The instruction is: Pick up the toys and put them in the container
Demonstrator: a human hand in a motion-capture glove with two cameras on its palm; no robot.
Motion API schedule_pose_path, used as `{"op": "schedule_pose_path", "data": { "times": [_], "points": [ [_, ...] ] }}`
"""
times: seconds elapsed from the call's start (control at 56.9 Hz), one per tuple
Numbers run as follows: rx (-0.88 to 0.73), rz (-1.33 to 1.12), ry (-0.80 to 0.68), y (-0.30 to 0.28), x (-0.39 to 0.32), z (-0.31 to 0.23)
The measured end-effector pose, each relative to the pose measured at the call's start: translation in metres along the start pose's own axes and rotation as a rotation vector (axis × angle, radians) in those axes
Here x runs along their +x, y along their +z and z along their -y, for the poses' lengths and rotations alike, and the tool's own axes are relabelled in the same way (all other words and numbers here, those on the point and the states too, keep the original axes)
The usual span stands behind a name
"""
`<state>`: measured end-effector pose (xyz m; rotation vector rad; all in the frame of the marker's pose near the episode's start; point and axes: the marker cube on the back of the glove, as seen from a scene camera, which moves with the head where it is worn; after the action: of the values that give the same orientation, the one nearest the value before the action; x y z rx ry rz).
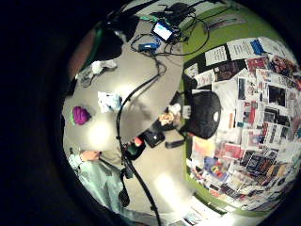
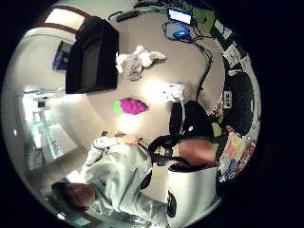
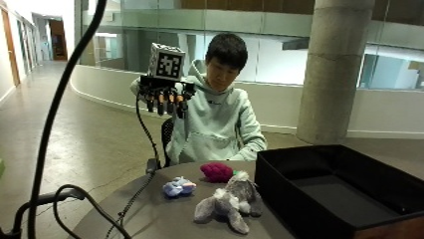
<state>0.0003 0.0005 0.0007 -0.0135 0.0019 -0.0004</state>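
Fingers (image 3: 161,105) of the gloved right hand (image 3: 165,94) hang straight and relaxed, pointing down, holding nothing; the hand is raised high at shoulder level, well above the counter (image 3: 159,214).

Largest first: the black container (image 3: 331,186) sits on the right side of the counter, open-topped and apparently empty. Just left of it, touching or nearly so, lies the grey plush (image 3: 228,201), near edge. Farther back sits the magenta toy (image 3: 216,172), and left of the plush the small blue toy (image 3: 179,186). All three are still outside the container.

The step in hand looks like the first reach. A good approach: lower the hand straight over one toy, probably the grey plush nearest the container, grasp around its body, lift clear of the wall, then release well inside.
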Motion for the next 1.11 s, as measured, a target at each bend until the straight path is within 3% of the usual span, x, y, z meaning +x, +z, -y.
{"op": "schedule_pose_path", "data": {
  "times": [0.44,0.651,0.827,1.108],
  "points": [
    [-0.054,-0.024,-0.029,0.002,-0.018,0.020],
    [-0.008,0.007,-0.158,-0.003,-0.063,0.077],
    [0.049,0.059,-0.305,0.047,-0.113,0.133],
    [-0.157,0.173,-0.331,0.170,-0.177,0.165]
  ]
}}
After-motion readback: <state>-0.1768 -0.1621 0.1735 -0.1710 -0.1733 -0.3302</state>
